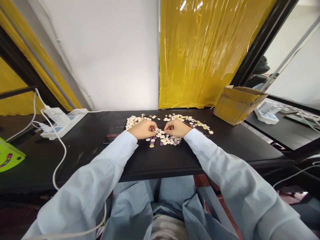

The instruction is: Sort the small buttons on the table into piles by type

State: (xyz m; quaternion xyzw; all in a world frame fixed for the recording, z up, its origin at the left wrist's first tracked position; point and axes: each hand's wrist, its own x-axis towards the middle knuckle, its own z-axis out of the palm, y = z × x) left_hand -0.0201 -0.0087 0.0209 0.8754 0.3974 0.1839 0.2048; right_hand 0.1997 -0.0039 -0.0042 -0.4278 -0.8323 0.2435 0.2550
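Observation:
Many small cream, white and purple buttons (171, 140) lie scattered in loose heaps on the black table (160, 161). My left hand (144, 129) is closed in a pinch at the heap's middle, with a pale button (156, 130) at its fingertips. Facing it, a short gap away, my right hand (177, 128) also pinches, thumb against forefinger, on what looks like another pale button. Both hands rest low, close over the buttons, and hide part of them. Cream buttons (132, 120) spread behind my left hand, and yellowish ones (203, 126) trail off beyond my right.
A cardboard box (232, 105) stands at the table's back right, against a mirror. White power strips (62, 124) with plugs and a cable (65, 153) lie on the left. A bright green object (10, 155) sits at the left edge. Yellow plastic sheeting (200, 53) hangs behind.

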